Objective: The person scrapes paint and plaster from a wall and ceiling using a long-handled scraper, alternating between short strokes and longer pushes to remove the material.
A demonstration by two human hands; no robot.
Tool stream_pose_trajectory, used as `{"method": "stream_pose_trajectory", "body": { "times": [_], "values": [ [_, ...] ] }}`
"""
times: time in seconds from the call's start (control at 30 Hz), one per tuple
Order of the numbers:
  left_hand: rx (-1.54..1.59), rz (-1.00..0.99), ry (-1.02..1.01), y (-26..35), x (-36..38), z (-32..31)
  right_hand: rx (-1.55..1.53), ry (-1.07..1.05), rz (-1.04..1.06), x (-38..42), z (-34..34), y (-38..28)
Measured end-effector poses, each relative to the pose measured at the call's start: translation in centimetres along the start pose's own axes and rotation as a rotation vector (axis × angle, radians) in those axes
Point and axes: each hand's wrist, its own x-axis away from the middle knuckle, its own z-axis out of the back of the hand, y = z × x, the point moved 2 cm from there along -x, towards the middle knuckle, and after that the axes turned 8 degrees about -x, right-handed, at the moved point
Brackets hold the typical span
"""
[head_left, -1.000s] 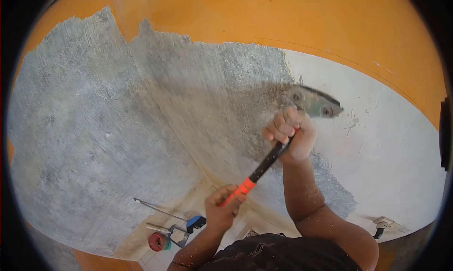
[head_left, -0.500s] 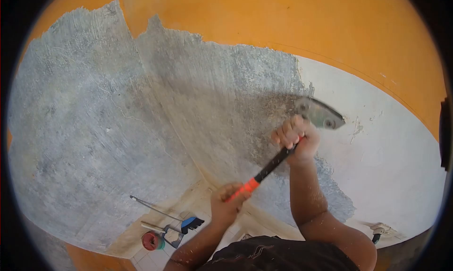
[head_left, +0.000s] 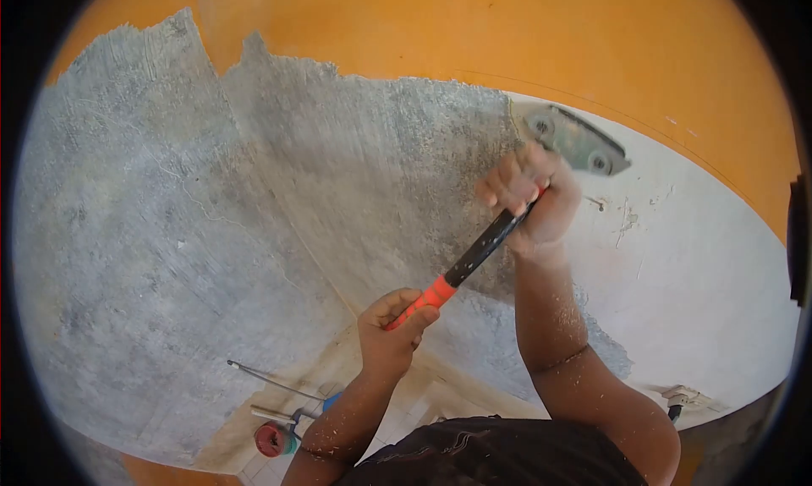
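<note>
Both my hands are wrapped round a long-handled scraper [head_left: 484, 251] with a black shaft and an orange grip end. My left hand [head_left: 392, 329] is closed on the orange end. Nearer the head, my right hand [head_left: 541, 194] is closed round the shaft, slightly blurred. The wide metal scraper head [head_left: 579, 143], with two round fixings, overlaps the white painted patch [head_left: 668, 258] near the edge of the bare grey wall [head_left: 397, 164]. Pale flecks dot the shaft and my forearms.
Orange paint [head_left: 474, 25] covers the upper wall. Down by the floor corner are a red container [head_left: 272, 439], a thin grey pole [head_left: 275, 378] and a blue brush head [head_left: 331, 400] partly behind my left arm. A socket box [head_left: 681, 395] with a plug sits low on the right.
The scraper head and both hands have moved up the wall, toward the orange paint. My left arm now covers most of the blue brush head.
</note>
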Motion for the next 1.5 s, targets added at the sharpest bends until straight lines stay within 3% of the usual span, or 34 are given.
{"method": "stream_pose_trajectory", "body": {
  "times": [0.17, 0.27, 0.47, 0.67, 0.73, 0.77, 0.83, 0.93, 1.0, 1.07, 1.13, 1.2, 1.27, 1.37, 1.47, 1.5],
  "values": [
    [-0.029, 0.062, -0.088, -3.3, 2.6, 0.8, -0.122, -0.01, -0.077, 2.6, 2.0, 1.3],
    [-0.107, 0.064, 0.005, -5.4, 3.5, 2.1, 0.083, 0.16, -0.183, 4.6, 4.1, 3.0],
    [-0.135, -0.037, -0.01, -2.5, 2.7, 0.2, 0.013, -0.006, -0.145, 1.3, 2.5, 1.9],
    [-0.227, 0.1, -0.127, -4.9, 4.4, 0.3, 0.087, 0.139, -0.203, 4.0, 3.9, 2.0],
    [-0.324, 0.125, -0.142, -2.9, 3.3, -0.4, 0.065, 0.028, -0.208, 2.4, 3.1, 1.6],
    [-0.217, 0.108, -0.132, -1.9, 3.0, -0.9, -0.003, -0.036, -0.158, 1.3, 2.3, 1.2],
    [-0.062, 0.077, -0.134, -0.1, 2.8, -2.1, -0.047, 0.001, -0.15, 0.0, 0.3, 0.4],
    [-0.142, 0.089, -0.174, -1.5, 3.5, -1.0, -0.112, 0.02, -0.169, 1.7, 1.2, 0.9],
    [-0.171, 0.098, -0.199, -3.5, 4.5, 0.1, 0.068, 0.24, -0.228, 4.4, 2.9, 2.4],
    [-0.058, 0.234, -0.141, -4.9, 5.0, 0.6, 0.09, 0.216, -0.216, 4.1, 3.7, 2.5],
    [-0.149, 0.242, -0.139, -4.5, 4.2, 0.8, 0.099, 0.219, -0.243, 3.8, 3.4, 2.7],
    [0.085, 0.222, -0.189, -2.7, 3.3, 0.1, 0.101, 0.101, -0.16, 1.3, 1.9, 2.0],
    [0.04, 0.158, -0.179, -2.2, 3.4, -0.1, 0.114, 0.086, -0.147, 1.2, 1.7, 1.9],
    [-0.001, 0.238, -0.175, -3.4, 5.2, 0.5, -0.062, 0.144, -0.202, 3.8, 3.0, 2.8],
    [-0.153, 0.309, -0.179, -3.1, 4.9, 1.1, -0.012, 0.116, -0.224, 4.1, 4.0, 3.0],
    [-0.194, 0.24, -0.173, -2.3, 4.0, 1.1, 0.032, 0.112, -0.144, 2.9, 3.0, 2.8]
  ]
}}
